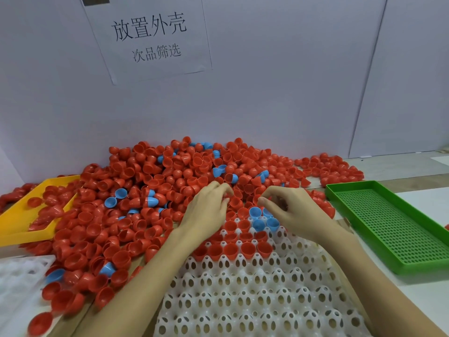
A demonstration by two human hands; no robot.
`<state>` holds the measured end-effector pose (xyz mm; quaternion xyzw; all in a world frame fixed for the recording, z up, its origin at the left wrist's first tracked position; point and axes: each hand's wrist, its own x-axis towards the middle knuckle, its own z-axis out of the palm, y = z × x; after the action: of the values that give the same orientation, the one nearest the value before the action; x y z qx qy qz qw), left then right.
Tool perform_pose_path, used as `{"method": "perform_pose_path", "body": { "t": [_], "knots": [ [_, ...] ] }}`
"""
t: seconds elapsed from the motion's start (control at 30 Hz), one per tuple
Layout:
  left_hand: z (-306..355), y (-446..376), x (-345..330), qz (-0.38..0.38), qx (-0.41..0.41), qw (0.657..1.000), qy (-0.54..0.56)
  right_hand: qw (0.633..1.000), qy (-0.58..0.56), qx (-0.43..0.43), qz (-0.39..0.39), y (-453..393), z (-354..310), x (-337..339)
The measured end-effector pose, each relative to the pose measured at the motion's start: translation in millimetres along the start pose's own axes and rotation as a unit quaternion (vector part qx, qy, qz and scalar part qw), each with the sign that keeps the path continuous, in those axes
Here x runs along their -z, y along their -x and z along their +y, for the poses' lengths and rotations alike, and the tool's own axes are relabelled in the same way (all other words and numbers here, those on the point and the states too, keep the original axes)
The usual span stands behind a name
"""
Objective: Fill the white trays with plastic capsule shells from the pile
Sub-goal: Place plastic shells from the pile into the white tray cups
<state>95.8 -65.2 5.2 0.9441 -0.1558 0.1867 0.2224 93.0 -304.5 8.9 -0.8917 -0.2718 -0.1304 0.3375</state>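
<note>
A big pile of red capsule shells, with a few blue ones, lies against the back wall. In front of it is a white perforated tray; its far rows hold several red shells and a few blue shells. My left hand reaches over the tray's far edge with fingers curled down onto red shells in the pile. My right hand is beside it, thumb and fingers bent close together above the shells; whether it holds one is hidden.
A yellow tray with red shells sits at the left. A green perforated tray lies at the right. Another white tray shows at the lower left. A paper sign hangs on the wall behind.
</note>
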Motion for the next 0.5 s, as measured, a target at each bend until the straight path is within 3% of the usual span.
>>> {"method": "perform_pose_path", "body": {
  "t": [0.13,0.23,0.5],
  "knots": [
    [-10.2,-35.0,-8.1,-0.146,-0.074,0.986,-0.044,1.0,0.009,-0.001,0.0,0.3,3.1,-2.6],
    [-23.0,-48.4,-14.1,-0.187,-0.108,0.973,-0.086,1.0,0.016,-0.01,0.002,-0.6,7.1,-2.4],
    [-44.3,-48.7,-21.5,-0.087,-0.021,0.996,0.017,1.0,0.02,-0.006,0.006,-0.5,5.3,-2.7]
  ]
}}
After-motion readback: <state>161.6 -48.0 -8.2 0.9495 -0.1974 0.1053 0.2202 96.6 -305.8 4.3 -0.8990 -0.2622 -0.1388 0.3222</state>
